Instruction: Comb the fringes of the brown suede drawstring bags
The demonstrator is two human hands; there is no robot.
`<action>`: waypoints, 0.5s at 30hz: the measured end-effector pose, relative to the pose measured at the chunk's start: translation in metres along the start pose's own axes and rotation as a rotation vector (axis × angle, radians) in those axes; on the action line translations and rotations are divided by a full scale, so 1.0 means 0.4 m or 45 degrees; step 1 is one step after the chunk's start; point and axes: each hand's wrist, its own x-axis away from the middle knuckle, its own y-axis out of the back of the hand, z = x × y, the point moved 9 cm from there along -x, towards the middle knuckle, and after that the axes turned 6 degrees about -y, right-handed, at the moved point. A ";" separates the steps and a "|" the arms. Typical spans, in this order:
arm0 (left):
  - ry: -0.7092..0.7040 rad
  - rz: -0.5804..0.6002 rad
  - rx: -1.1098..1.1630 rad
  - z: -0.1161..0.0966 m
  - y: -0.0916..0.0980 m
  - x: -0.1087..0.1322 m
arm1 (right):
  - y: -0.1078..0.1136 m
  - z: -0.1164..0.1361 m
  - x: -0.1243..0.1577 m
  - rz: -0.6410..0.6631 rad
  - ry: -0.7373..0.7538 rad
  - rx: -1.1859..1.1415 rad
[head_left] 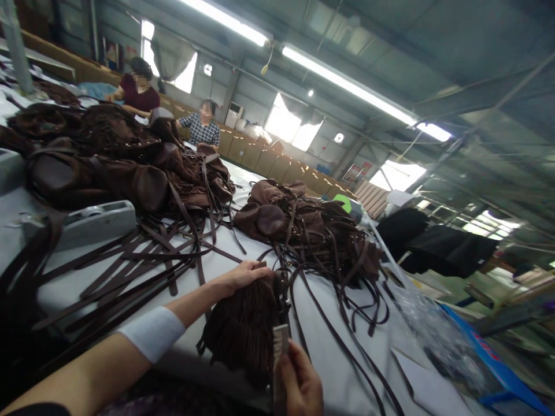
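Note:
A dark brown fringed bag lies at the near edge of the white table. My left hand rests on its top edge with the fingers curled over it. My right hand sits at the bottom of the view, pinching a small grey tag or comb-like piece against the bag's side. A white band wraps my left forearm. Long brown straps trail from the bag across the table.
Heaps of brown fringed bags and loose straps cover the table's middle and left. A grey device sits at the left. Two people work at the far end. Clear plastic bags and a blue crate stand right.

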 end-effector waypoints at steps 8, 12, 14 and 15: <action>0.215 0.230 0.297 0.030 -0.099 0.029 | -0.044 0.273 -0.089 -0.021 0.656 0.285; 0.324 0.143 0.418 0.079 -0.069 0.020 | -0.129 0.233 -0.076 0.111 0.584 0.289; 0.315 0.096 0.439 0.090 -0.050 0.011 | -0.151 0.206 -0.056 0.202 0.504 0.215; 0.288 0.068 0.435 0.092 -0.039 0.004 | -0.159 0.198 -0.044 0.250 0.479 0.188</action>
